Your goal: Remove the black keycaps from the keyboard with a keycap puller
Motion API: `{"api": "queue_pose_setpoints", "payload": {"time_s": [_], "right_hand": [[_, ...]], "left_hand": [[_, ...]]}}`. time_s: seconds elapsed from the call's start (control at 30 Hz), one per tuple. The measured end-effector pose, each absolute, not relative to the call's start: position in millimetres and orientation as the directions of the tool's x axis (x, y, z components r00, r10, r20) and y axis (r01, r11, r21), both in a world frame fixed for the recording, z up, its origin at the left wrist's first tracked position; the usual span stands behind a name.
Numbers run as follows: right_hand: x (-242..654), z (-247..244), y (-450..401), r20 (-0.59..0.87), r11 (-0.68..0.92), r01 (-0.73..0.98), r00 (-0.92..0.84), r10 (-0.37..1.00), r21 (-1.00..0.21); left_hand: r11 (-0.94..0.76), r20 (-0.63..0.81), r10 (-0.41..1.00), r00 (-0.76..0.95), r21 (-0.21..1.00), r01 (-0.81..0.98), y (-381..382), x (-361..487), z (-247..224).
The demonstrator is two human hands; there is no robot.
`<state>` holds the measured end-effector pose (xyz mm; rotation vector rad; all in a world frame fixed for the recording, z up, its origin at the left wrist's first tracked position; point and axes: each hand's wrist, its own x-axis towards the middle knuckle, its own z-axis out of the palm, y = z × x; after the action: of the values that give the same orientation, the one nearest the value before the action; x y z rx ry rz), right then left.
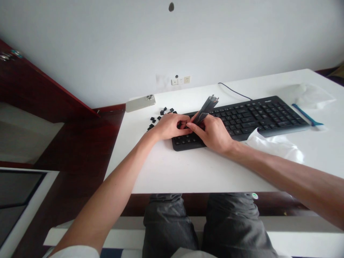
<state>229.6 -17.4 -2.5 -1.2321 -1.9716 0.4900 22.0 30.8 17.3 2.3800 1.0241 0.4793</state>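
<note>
Keyboard [247,120] lies on the desk [174,172] beside loose keys [162,112]; at its left end, the right hand [217,134] grips a dark tool [207,106]; the left hand [170,126] curls narrow, whether around anything I can't tell.

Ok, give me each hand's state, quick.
Left hand: curled at the left end of the keyboard; whether it grips anything cannot be told.
Right hand: closed, holding the dark tool.
</note>
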Motion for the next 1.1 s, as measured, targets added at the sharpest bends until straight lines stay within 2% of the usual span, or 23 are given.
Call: {"api": "queue_pose_setpoints", "payload": {"time_s": [0.3, 0.43, 0.5, 0.87, 1.1], "right_hand": [[231, 0, -19, 0.401, 0.481, 0.526, -0.267, 0.876, -0.701], [238, 7, -9, 0.435, 0.345, 0.531, 0.049, 0.899, -0.774], [243, 7, -2, 0.434, 0.310, 0.523, 0.130, 0.892, -0.794], [245, 3, 6, 0.403, 0.351, 0.451, 0.022, 0.915, -0.821], [246, 4, 7, 0.366, 0.344, 0.427, -0.033, 0.930, -0.836]], "left_hand": [[-0.618, 0.120, 0.719, 0.684, 0.559, 0.552, 35, 20, 13], [-0.598, 0.118, 0.702, 0.703, 0.633, 0.491, 38, 18, 9], [-0.571, 0.110, 0.712, 0.694, 0.666, 0.480, 39, 17, 6], [-0.564, 0.205, 0.789, 0.579, 0.617, 0.549, 35, 21, 9], [-0.484, 0.328, 0.875, 0.356, 0.561, 0.672, 54, -8, 19]]}}
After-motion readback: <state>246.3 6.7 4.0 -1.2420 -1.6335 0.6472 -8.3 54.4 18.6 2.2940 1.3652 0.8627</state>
